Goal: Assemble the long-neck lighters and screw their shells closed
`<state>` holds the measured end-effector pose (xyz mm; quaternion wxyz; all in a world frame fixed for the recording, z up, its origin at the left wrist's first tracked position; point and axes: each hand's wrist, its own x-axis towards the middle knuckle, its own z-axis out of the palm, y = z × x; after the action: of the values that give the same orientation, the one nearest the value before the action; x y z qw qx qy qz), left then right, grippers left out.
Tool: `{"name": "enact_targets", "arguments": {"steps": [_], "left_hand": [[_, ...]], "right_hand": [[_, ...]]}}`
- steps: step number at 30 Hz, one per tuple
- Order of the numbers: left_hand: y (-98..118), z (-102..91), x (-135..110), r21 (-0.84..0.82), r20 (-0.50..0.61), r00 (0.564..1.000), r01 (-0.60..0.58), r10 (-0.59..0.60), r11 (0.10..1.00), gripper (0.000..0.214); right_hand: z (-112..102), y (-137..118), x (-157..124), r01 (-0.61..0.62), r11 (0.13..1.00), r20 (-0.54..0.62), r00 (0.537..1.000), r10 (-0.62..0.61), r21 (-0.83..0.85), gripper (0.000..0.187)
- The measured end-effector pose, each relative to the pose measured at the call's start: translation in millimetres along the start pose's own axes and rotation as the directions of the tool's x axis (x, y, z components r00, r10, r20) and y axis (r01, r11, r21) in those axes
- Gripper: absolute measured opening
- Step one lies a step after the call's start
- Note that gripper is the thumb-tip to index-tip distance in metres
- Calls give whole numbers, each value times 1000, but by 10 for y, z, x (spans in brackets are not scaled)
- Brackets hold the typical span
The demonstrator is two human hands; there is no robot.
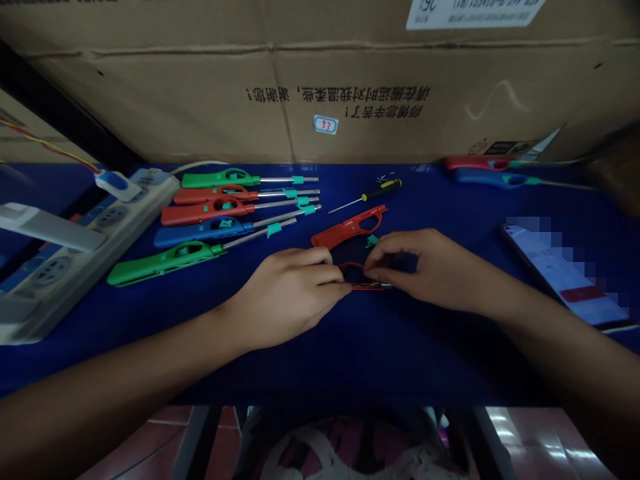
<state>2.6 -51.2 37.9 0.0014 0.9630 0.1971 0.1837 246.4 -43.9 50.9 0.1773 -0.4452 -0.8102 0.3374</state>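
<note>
My left hand (295, 293) is closed round one red half-shell of a long-necked lighter (358, 287), low over the blue table. Most of the shell is hidden under my fingers; its looped front part shows, with a small metallic bit at the end. At that loop the thumb and fingertips of my right hand (425, 267) are pinched together, and what they hold I cannot make out. Just beyond my hands lies the other red half-shell (345, 230), with a small teal trigger (372, 241) beside it. A yellow and black screwdriver (380, 191) rests behind them.
Several long lighters, such as a green one (165, 265) and a blue one (200, 232), lie at left beside a white power strip (70, 247). At right are a phone (565, 273), a blue lighter (490, 177) and a red lighter (470, 163). A cardboard box (200, 100) stands behind.
</note>
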Motion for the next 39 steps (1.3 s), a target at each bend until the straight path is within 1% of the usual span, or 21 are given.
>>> {"name": "enact_targets", "arguments": {"steps": [4,8,10,13,15,18,23,26,28,31,33,36,39], "left_hand": [[-13,9,-9,-3,-23,1000,-2,2,1000,19],[-12,8,-13,4,-29,1000,3,-3,1000,19],[-13,12,-12,5,-30,1000,5,-5,1000,20],[-27,29,-13,-32,-75,997,12,-14,999,20],[-49,38,-15,-123,-105,991,64,-78,990,17],[-99,35,-9,-271,-109,973,168,-204,948,12],[-207,-3,29,-361,-125,954,213,-273,908,6],[-275,-61,34,-379,-78,943,273,-324,884,5],[-318,-142,20,-374,-22,942,303,-335,876,7],[-381,-315,-21,-332,99,956,293,-276,897,10],[-416,-419,-50,-270,171,947,309,-270,912,9],[-452,-494,-77,-226,256,936,302,-243,926,10],[-466,-488,-84,-241,297,931,287,-211,927,8]], "right_hand": [[-90,45,-10,-19,999,31,999,20,-32,7],[-85,47,-15,-44,998,99,994,48,-43,8],[-65,39,-16,-39,998,105,994,43,-40,9],[-38,33,-13,-28,998,83,996,32,-51,9],[-26,34,-8,-17,998,60,998,20,-57,7],[-18,32,-1,15,998,27,1000,-13,-59,9],[-9,1,-2,46,998,-4,999,-46,-54,9],[39,-21,-5,93,995,-68,993,-95,-23,8],[87,-28,-9,169,985,-85,982,-170,-19,9],[157,-20,-17,320,942,-31,945,-325,-101,17],[189,-4,-18,391,901,15,918,-396,-190,20],[218,27,-6,422,866,54,904,-424,-267,21],[230,53,12,419,868,72,907,-416,-266,21]]}}
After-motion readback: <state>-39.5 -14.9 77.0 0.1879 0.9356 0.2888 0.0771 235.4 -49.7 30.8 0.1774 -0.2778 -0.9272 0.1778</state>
